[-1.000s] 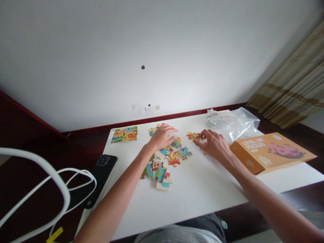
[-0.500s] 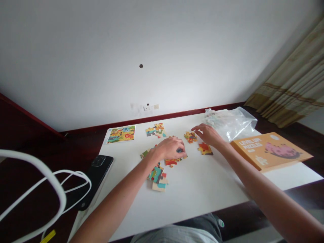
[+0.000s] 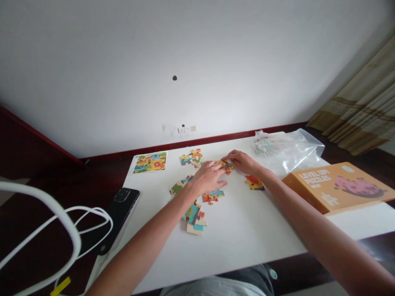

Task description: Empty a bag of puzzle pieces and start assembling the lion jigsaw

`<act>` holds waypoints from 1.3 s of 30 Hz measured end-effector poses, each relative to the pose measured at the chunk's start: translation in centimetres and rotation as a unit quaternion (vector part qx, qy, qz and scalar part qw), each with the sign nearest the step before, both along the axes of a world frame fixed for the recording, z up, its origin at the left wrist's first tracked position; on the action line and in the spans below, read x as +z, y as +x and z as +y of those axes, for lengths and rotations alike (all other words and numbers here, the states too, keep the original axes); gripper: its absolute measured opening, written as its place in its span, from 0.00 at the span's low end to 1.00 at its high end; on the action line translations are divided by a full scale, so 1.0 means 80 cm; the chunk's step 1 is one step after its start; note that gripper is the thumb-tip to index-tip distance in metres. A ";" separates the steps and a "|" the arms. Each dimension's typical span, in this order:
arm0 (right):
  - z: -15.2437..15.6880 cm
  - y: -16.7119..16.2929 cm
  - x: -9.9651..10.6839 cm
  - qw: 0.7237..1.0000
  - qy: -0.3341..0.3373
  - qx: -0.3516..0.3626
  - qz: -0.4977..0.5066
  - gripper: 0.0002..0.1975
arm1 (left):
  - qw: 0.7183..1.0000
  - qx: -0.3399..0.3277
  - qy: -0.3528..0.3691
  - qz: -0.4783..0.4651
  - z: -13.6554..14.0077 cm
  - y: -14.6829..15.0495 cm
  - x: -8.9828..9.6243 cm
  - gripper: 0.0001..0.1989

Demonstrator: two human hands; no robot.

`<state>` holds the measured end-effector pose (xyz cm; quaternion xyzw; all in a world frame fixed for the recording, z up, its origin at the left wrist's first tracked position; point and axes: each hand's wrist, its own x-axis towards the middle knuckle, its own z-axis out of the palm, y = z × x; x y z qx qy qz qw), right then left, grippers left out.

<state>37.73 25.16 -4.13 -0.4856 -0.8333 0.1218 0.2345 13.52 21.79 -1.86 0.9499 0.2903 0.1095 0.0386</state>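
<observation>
- Puzzle piece, small, yellow-orange cardboard: on the white table, toward the middle of its far edge, touching both hands.
- Right hand: fingers narrow, tips pinching the piece from its right side.
- Left hand: fingers flat and spread, tips pressing the piece's left end (palm covers other pieces); both hands equally near.
- Loose coloured pieces: toward the near edge, under the left wrist.
- Orange puzzle box: right edge.
- Black phone: left edge.

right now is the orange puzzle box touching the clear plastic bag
Cannot tell. In the head view the orange puzzle box sits right beside the clear plastic bag, but the bag's transparent edge blurs into the white table.
</observation>
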 end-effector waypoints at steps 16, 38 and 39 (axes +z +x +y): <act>-0.025 0.019 0.031 0.998 -0.037 -0.005 -0.059 0.15 | 0.999 0.001 0.018 -0.026 -0.004 0.003 -0.004 0.19; -0.031 0.029 0.044 0.982 -0.111 -0.142 -0.062 0.08 | 0.997 0.051 -0.035 -0.053 0.015 -0.011 -0.015 0.16; -0.029 0.030 0.041 0.981 -0.110 -0.151 -0.062 0.07 | 0.997 0.048 -0.039 -0.055 0.015 -0.012 -0.014 0.16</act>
